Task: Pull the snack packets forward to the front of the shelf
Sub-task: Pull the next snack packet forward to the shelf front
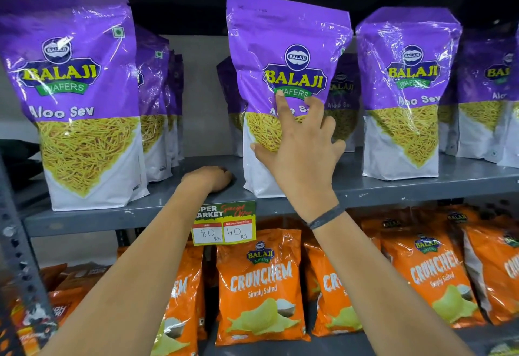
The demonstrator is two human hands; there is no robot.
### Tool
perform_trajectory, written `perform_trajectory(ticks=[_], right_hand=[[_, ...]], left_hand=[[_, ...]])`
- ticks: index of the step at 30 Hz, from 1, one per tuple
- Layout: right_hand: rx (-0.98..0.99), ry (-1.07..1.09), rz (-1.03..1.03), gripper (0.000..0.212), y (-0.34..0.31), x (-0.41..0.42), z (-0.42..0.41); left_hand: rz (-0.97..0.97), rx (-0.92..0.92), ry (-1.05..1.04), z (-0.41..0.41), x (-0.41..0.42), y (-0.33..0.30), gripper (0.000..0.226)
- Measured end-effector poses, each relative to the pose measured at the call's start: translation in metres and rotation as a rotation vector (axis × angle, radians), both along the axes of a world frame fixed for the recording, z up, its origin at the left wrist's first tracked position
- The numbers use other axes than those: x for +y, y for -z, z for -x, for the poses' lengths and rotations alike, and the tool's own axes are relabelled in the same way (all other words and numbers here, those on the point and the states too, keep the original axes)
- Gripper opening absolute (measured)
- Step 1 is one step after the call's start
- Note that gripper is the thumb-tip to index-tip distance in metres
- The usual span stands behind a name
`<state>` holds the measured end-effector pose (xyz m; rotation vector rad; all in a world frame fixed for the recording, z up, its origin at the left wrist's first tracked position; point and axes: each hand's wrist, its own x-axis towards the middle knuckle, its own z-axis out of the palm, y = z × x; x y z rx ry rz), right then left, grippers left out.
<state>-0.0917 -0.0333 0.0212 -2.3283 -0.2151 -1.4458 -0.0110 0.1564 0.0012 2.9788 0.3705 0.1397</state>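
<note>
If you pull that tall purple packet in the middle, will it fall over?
It might. The middle purple packet stands tall on a narrow base, so a tug near its top could tip it. Its shiny film looks slippery, so the right hand spread on its front may slide. It seems puffy and crinkly, probably light and a bit floppy.

A shop, most likely a supermarket aisle. Grey metal shelf point(393, 187) on a perforated steel upright point(16, 243) carries rows of identical purple Balaji Aloo Sev packets point(84, 103), several deep, with orange Crunchem chip bags point(261, 285) ranked the same way on the tier below. Clipped to the shelf's front edge, a price tag point(224, 223) reads "Super Market Special Offer", with handwritten MRP 80 Rs and discounted price 40 Rs.
</note>
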Motion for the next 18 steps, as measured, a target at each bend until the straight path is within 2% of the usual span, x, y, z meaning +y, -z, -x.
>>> perform_trajectory(ticks=[10,18], right_hand=[[-0.073,-0.024,-0.004,0.078,0.016,-0.002,-0.001],[-0.23,-0.395,-0.264,0.066,0.049,-0.009,0.004]], left_hand=[[-0.001,-0.002,-0.001,0.002,-0.001,0.0,0.053],[-0.005,-0.017,0.008,0.001,0.0,0.001,0.052]])
